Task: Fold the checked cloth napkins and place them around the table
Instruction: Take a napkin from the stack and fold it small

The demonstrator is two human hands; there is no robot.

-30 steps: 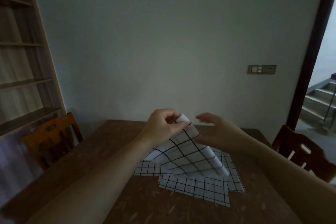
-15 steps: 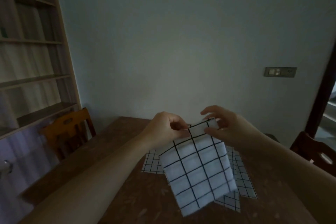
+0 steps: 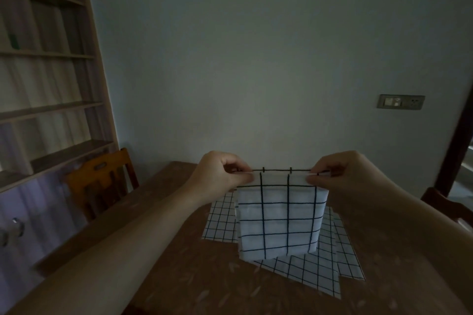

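A white napkin with black checks (image 3: 279,220) hangs in the air above the table, doubled over, its top edge stretched level between my hands. My left hand (image 3: 220,174) pinches the top left corner. My right hand (image 3: 340,174) pinches the top right corner. Beneath it, several more checked napkins (image 3: 314,273) lie flat and overlapping on the brown wooden table (image 3: 194,281); the hanging napkin hides their middle.
A wooden chair (image 3: 102,181) stands at the table's left side, and part of another chair (image 3: 445,207) shows at the right. A tall shelf unit (image 3: 48,84) fills the left wall. A doorway (image 3: 460,135) opens at the right.
The napkin has been lifted off the pile. My right hand took hold of its other top corner, and both hands have spread apart, pulling the top edge straight.
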